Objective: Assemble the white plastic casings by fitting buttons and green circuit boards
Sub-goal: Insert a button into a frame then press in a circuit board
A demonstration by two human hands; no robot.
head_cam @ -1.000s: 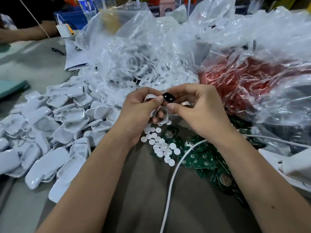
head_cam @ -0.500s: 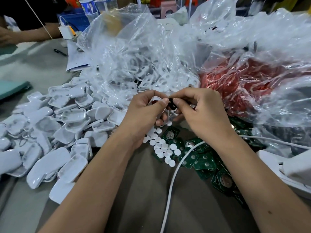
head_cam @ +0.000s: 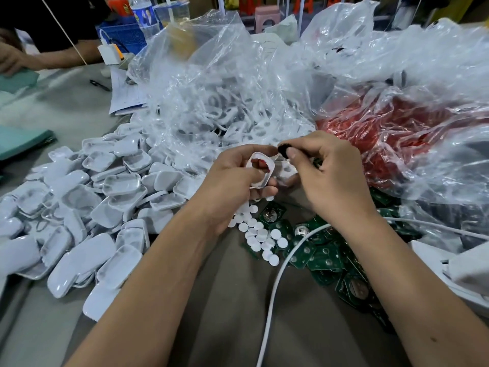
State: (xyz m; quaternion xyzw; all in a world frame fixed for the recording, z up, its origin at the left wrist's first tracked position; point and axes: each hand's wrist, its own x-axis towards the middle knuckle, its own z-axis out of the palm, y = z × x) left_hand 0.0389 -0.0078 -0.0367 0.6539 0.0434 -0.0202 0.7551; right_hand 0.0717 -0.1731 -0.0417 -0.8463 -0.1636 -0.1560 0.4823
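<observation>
A white casing (head_cam: 260,169) sits open side up in the left hand (head_cam: 232,181), whose fingers curl around it above the bench (head_cam: 304,327), with something red already showing inside the shell. Just beside its upper right rim, not quite touching, the right hand (head_cam: 328,176) pinches a small black button (head_cam: 283,151) between thumb and forefinger. We judge this to be the button-fitting step: one piece appears seated and the black one is poised to follow, with the circuit board yet to go in. The next move, as we read it, calls for lowering the button into its opening in the casing, turned the right way, while the left hand keeps the shell steady. Directly below the hands lie loose white discs (head_cam: 258,235) and, to their right, a spread of green circuit boards (head_cam: 326,256), crossed by a white cable (head_cam: 275,287). To the left, a heap of empty casings (head_cam: 105,197) covers the bench; behind the hands, a clear bag of white parts (head_cam: 211,102) stands next to a bag of red parts (head_cam: 397,133). At far left, another person's arm (head_cam: 45,59) rests at the bench edge.
</observation>
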